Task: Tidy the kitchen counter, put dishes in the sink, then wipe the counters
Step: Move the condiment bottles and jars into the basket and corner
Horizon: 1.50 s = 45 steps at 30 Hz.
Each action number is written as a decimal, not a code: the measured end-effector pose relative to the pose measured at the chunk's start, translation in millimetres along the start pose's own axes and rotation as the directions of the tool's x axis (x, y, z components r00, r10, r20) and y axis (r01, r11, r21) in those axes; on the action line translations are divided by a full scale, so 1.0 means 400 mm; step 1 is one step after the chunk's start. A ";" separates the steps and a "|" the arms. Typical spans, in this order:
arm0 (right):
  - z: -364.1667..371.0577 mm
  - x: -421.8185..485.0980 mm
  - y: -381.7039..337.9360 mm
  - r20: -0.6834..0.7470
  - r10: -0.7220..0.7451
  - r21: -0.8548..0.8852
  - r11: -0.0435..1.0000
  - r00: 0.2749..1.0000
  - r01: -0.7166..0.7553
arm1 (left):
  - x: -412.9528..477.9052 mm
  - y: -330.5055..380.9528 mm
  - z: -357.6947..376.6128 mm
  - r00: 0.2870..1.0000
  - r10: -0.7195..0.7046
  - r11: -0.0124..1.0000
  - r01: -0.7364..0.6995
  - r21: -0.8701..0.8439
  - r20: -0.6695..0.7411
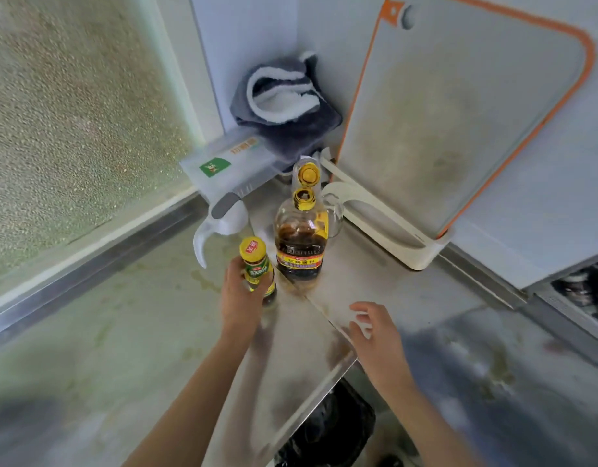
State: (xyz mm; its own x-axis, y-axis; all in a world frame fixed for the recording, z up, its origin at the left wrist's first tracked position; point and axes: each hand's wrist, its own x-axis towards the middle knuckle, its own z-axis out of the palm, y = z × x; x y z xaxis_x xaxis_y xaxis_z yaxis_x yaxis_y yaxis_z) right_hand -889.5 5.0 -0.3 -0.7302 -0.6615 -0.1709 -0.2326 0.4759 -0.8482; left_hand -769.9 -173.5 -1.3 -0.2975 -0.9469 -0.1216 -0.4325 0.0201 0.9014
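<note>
My left hand (238, 298) grips a small dark sauce bottle (257, 264) with a yellow cap and green label, standing on the steel counter (358, 274). Right behind it stands a large soy sauce jug (301, 244) with its yellow flip cap open. My right hand (378, 338) hovers open and empty above the counter's inner edge, fingers spread, to the right of both bottles. A grey and white cloth (284, 96) lies bunched on a clear plastic box (230, 163) in the corner.
A white cutting board (459, 112) with an orange rim leans in a cream holder (408, 251) against the right wall. A white dispenser (220, 224) stands by the box. A gas stove (584, 291) shows at far right. Stains mark the counter; a dark bin (327, 429) sits below.
</note>
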 end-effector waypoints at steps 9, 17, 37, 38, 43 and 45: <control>-0.145 -0.039 0.068 -0.170 0.170 0.040 0.985 0.971 -0.165 | -0.077 0.042 0.025 0.965 0.155 0.987 -0.159 -0.002 0.209; -0.380 -0.124 0.238 -0.391 0.334 0.144 0.942 0.857 -0.302 | -0.206 0.211 0.304 0.817 0.281 0.954 -0.295 -0.052 0.504; -0.750 0.145 0.426 -0.467 0.120 0.018 0.992 0.876 -0.127 | -0.437 0.296 0.765 0.827 0.251 0.961 -0.277 -0.024 0.502; -0.754 0.163 0.430 -0.470 0.091 -0.010 0.994 0.878 -0.108 | -0.437 0.296 0.767 0.826 0.246 0.961 -0.277 -0.016 0.507; -0.807 0.299 0.437 -0.403 -0.101 -0.355 0.933 0.910 -0.054 | -0.414 0.310 0.767 0.810 0.172 0.967 -0.247 0.060 0.561; -0.819 0.349 0.437 -0.299 -0.106 -0.473 0.880 0.948 -0.050 | -0.400 0.315 0.764 0.792 0.149 0.963 -0.253 0.096 0.592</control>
State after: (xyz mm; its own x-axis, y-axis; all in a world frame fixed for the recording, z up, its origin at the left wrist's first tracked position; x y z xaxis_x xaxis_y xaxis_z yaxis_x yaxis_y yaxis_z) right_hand -1242.6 185.8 -8.4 -0.8597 -0.5048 0.0780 -0.4716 0.7259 -0.5006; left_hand -1036.8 78.7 4.7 -0.8037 -0.5576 -0.2077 -0.4228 0.2896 0.8587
